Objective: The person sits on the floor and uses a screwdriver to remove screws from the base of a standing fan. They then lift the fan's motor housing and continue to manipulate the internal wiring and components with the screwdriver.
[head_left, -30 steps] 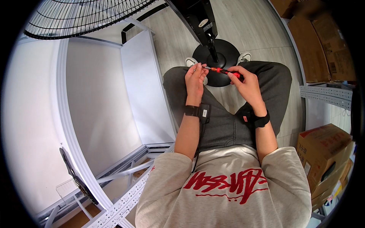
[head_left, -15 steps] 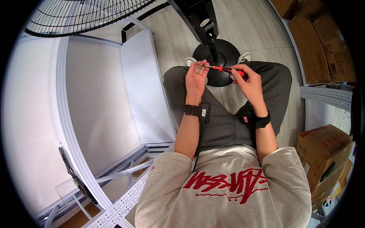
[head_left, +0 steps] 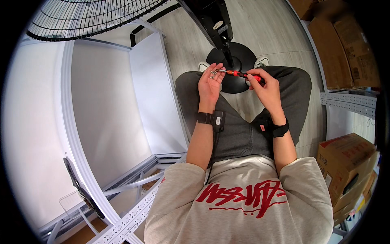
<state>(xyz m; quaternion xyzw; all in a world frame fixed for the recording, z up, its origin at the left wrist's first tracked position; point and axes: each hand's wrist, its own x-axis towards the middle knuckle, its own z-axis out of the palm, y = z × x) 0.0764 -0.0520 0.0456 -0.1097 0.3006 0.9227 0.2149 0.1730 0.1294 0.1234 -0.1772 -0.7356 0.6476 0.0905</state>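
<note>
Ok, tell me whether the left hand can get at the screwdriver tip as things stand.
Probably yes: the left hand holds a small metal part right at the tip of the screwdriver, which the right hand grips; nothing lies between them.

Brown cardboard boxes [head_left: 341, 44] stacking far right of hands; red-printed brown carton [head_left: 345, 162] sitting lower right, nr elbow.

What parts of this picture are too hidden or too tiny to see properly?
- Head view: the small metal piece in the left hand is too small to identify.
- Head view: the screwdriver handle is partly covered by the right hand.
- Head view: the fan is cut off by the top edge.
- Head view: both shoes are mostly hidden by the knees.
</note>
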